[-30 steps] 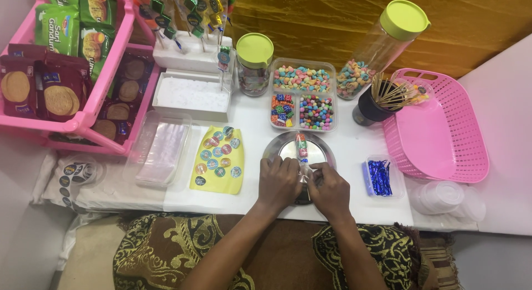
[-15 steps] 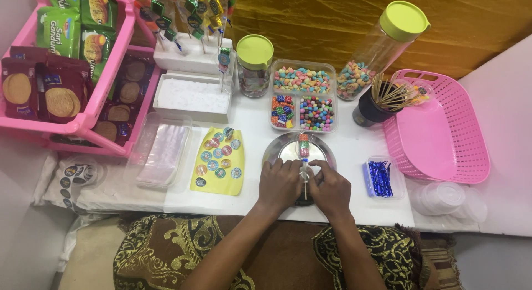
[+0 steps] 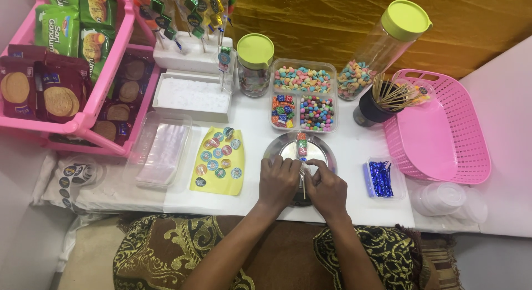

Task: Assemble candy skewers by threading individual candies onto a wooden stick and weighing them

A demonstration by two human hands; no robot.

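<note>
Head view: divided tray (image 3: 303, 79) holds coloured candies; metal plate (image 3: 327, 149) bears a skewer (image 3: 302, 147).

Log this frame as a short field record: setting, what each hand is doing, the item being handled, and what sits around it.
setting: white table seen from above, person seated at it
left hand: left hand over the round metal plate, fingers on a thin stick
right hand: right hand pinching the same stick
item: skewer of coloured sweets lying over the plate
left of plate: yellow sticker sheet
behind plate: divided tray of sweets
right of plate: small tub of blue twist ties, pink basket
</note>
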